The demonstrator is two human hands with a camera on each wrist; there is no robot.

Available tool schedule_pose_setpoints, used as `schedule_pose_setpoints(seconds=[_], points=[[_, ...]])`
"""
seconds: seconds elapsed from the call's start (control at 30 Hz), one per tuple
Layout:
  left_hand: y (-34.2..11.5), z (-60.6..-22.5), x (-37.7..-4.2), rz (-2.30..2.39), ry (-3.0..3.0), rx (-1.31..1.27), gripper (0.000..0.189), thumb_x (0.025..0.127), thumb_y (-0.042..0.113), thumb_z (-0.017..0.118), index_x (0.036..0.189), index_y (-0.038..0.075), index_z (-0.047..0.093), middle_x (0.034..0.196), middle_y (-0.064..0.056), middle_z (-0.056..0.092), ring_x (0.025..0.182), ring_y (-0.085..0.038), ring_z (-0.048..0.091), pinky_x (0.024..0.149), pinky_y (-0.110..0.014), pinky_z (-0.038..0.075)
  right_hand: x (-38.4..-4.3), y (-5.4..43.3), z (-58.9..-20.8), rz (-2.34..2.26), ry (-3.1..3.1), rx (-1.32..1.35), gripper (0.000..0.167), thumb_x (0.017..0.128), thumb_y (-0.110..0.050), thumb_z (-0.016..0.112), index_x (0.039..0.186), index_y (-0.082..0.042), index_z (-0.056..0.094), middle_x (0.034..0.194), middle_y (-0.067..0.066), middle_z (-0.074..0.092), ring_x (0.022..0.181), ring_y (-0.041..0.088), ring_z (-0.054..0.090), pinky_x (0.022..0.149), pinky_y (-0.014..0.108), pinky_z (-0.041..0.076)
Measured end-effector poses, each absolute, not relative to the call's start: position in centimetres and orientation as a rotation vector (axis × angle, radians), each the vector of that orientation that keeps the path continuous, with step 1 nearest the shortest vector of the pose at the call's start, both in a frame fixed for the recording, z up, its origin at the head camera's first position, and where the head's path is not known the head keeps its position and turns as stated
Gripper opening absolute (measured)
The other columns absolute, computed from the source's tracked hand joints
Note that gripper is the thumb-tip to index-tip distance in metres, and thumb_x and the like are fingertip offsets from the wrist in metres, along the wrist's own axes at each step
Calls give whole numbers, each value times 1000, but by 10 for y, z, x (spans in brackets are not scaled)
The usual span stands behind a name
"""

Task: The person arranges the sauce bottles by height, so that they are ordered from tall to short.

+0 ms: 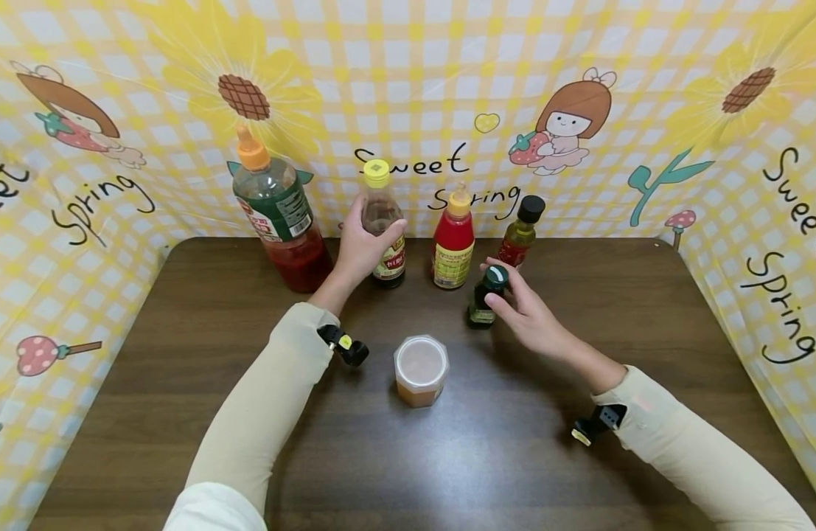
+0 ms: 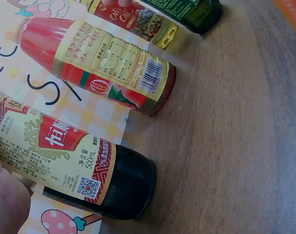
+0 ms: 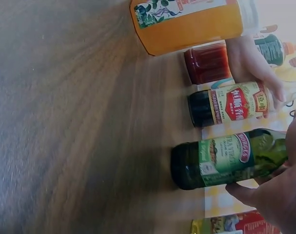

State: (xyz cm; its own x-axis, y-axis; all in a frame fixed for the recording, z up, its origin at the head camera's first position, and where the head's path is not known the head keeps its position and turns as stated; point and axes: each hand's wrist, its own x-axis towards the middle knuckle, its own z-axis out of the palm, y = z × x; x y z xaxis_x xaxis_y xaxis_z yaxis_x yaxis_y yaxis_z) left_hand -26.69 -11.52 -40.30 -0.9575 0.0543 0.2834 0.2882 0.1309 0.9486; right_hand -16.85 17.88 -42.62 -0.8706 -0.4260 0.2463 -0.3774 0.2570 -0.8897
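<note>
My left hand (image 1: 364,240) grips a vinegar bottle (image 1: 390,271) with a yellow cap, around its upper part. In the left wrist view that dark vinegar bottle (image 2: 65,146) carries a cream and red label, its base at the tabletop. With the fingers and thumb of my right hand (image 1: 534,317) I hold a small dark green olive oil bottle (image 1: 480,306) near its cap. The right wrist view gives the green label of this olive oil bottle (image 3: 226,161). Both bottles are upright.
Between the hands stands a red ketchup bottle (image 1: 452,262). Behind my right hand is a black-capped oil bottle (image 1: 519,240). A large sauce bottle (image 1: 298,258) stands at the left, and a clear-lidded jar of orange contents (image 1: 421,372) in front. A patterned cloth (image 1: 408,96) hangs behind the table.
</note>
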Motion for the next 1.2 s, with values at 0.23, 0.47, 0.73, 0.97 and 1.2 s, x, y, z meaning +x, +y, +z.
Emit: schedule_pose_setpoints(seconds=[0.23, 0.47, 0.73, 0.97, 1.2], points=[[-116, -410, -271, -1941, -2176, -374, 49, 90, 15, 77, 130, 5, 52, 119, -10, 61, 109, -22, 62, 92, -33, 53, -172, 172, -432, -1793, 2415, -759, 48, 104, 3, 51, 149, 4, 35, 150, 26, 45, 141, 45, 40, 108, 16, 36], [-116, -410, -272, -1935, -2161, -392, 47, 90, 15, 77, 129, 5, 53, 117, -9, 62, 107, -20, 63, 92, -33, 53, -176, 168, -433, -1772, 2457, -758, 43, 103, 2, 53, 144, 5, 39, 142, 26, 52, 135, 42, 48, 105, 16, 39], [-115, -407, -269, -1927, -2170, -393, 47, 90, 14, 76, 129, 3, 52, 117, -10, 62, 107, -21, 62, 92, -34, 53, -178, 169, -436, -1740, 2486, -737, 33, 104, 0, 53, 134, 8, 44, 134, 29, 56, 131, 40, 51, 111, 46, 41], [-116, -409, -271, -1933, -2174, -384, 49, 91, 12, 76, 131, 1, 51, 119, -12, 61, 108, -22, 62, 95, -39, 52, -177, 168, -434, -1696, 2523, -732, 28, 104, 0, 53, 129, 8, 46, 129, 28, 58, 124, 33, 55, 106, 51, 43], [-115, -408, -271, -1945, -2191, -360, 50, 91, 7, 73, 134, -2, 49, 120, -13, 60, 108, -24, 61, 97, -46, 51, -175, 168, -431, -1657, 2543, -741, 27, 103, 0, 53, 128, 7, 46, 128, 24, 60, 124, 34, 56, 106, 49, 44]])
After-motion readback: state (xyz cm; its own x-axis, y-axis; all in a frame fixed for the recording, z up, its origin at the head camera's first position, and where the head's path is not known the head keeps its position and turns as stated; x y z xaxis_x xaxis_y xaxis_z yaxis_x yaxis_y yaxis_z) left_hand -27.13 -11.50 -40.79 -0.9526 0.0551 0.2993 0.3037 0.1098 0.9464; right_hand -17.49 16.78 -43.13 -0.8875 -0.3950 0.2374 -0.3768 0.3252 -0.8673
